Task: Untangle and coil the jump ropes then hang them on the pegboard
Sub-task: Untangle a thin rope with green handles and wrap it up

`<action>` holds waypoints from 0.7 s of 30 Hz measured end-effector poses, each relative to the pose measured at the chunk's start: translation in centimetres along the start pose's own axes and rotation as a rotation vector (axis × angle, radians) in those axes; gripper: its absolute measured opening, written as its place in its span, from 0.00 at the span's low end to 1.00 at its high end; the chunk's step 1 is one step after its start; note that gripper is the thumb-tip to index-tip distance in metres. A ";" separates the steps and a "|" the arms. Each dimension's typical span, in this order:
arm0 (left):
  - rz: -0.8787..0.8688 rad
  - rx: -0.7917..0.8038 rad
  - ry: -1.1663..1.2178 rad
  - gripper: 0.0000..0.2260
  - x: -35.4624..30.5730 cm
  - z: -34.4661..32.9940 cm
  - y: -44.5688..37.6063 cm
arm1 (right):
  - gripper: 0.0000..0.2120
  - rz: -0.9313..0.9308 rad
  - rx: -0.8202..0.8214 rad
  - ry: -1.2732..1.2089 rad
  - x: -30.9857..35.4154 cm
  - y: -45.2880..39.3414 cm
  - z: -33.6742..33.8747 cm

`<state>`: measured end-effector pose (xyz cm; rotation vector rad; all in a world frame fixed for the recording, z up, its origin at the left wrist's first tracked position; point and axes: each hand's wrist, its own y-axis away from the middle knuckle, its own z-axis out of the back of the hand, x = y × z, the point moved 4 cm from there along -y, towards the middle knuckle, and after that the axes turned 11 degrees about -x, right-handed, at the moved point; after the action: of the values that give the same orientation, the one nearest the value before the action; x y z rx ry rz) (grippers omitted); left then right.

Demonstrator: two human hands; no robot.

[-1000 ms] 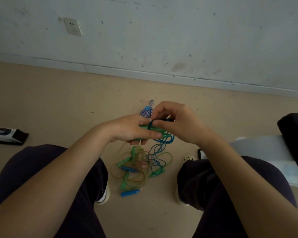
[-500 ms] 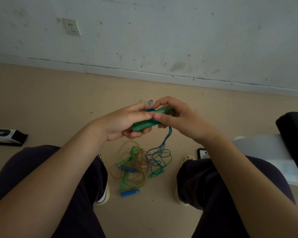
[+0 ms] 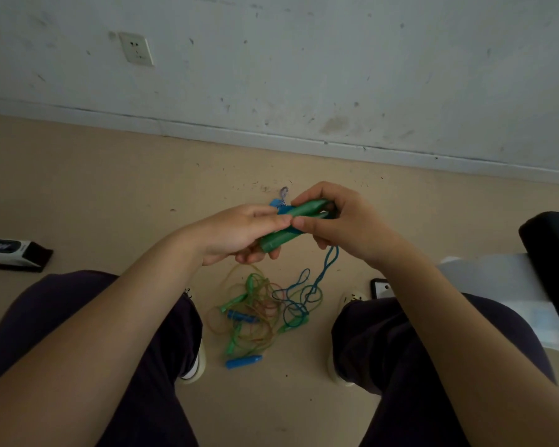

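Two green jump-rope handles (image 3: 291, 227) lie side by side in front of me, above the floor. My left hand (image 3: 239, 233) grips their near end, and my right hand (image 3: 346, 224) holds their far end with curled fingers. A blue cord (image 3: 328, 269) hangs from my right hand down into a tangle of green, yellow and blue ropes (image 3: 262, 308) on the floor between my feet. A loose blue handle (image 3: 243, 361) lies at the near edge of the tangle. A blue-and-white item (image 3: 283, 196) peeks out behind my hands.
A white wall with a socket (image 3: 136, 49) and a baseboard runs across the back. A black-and-white box (image 3: 13, 253) lies on the floor at left. At right are a black object (image 3: 552, 253), white sheets (image 3: 504, 285) and a phone (image 3: 380, 288). My knees flank the tangle.
My hands have lifted the green handles and drawn the blue cord up out of the tangle. The handles now lie together between both hands, held a little farther forward.
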<state>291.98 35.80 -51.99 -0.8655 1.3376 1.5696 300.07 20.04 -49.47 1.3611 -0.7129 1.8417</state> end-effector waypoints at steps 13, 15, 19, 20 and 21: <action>-0.038 0.019 0.142 0.11 -0.1 -0.1 -0.2 | 0.09 0.012 -0.131 -0.140 0.1 0.0 -0.1; -0.047 0.015 0.159 0.13 -0.3 0.0 -0.2 | 0.07 0.011 -0.144 -0.159 0.0 -0.1 -0.1; -0.046 0.026 0.162 0.17 -0.4 -0.1 0.0 | 0.08 0.009 -0.096 -0.146 0.2 -0.2 0.0; -0.048 0.034 0.164 0.17 -0.4 -0.1 0.0 | 0.09 0.013 -0.075 -0.141 0.3 -0.2 0.0; -0.051 0.040 0.167 0.16 -0.4 -0.1 0.0 | 0.11 0.014 -0.057 -0.133 0.4 -0.2 0.0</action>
<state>292.10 35.65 -51.65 -1.0156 1.4478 1.4528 300.15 20.20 -49.10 1.4545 -0.8387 1.7401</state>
